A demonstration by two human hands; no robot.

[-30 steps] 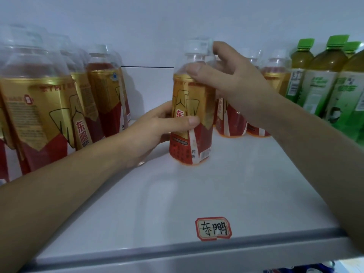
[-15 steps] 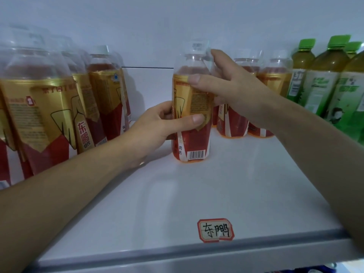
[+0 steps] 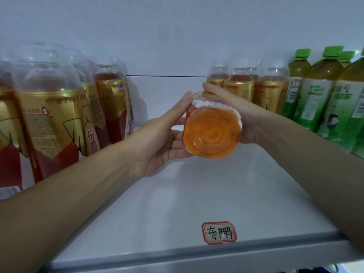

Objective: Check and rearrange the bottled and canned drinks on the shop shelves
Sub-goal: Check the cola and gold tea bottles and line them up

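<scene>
Shelf (image 3: 157,209): white board with a grey front lip, nearest the viewer.
Shelf tag (image 3: 219,232): red-bordered sticker with handwritten characters, stuck flat on the board just behind the lip.
Left hand (image 3: 157,142): palm turned inward. The thumb presses the upper left of the held bottle and the fingers reach under its left side, so the bottle is gripped between them.
Held bottle (image 3: 212,134): above the middle of the shelf, between both hands. It is tipped so its orange base faces the viewer, and the cap end is hidden.
Right hand (image 3: 244,119): fingers curled over the top and right side of the held bottle, grasping it.
Left row (image 3: 51,119): gold-and-red bottles standing upright in a line running towards the back.
Back group (image 3: 240,87): more gold-and-red bottles, upright against the rear, behind the right hand.
Green bottles (image 3: 323,95): green-capped, green-labelled, upright at far right, just beside the back group.
Rear wall (image 3: 177,36): plain white.
</scene>
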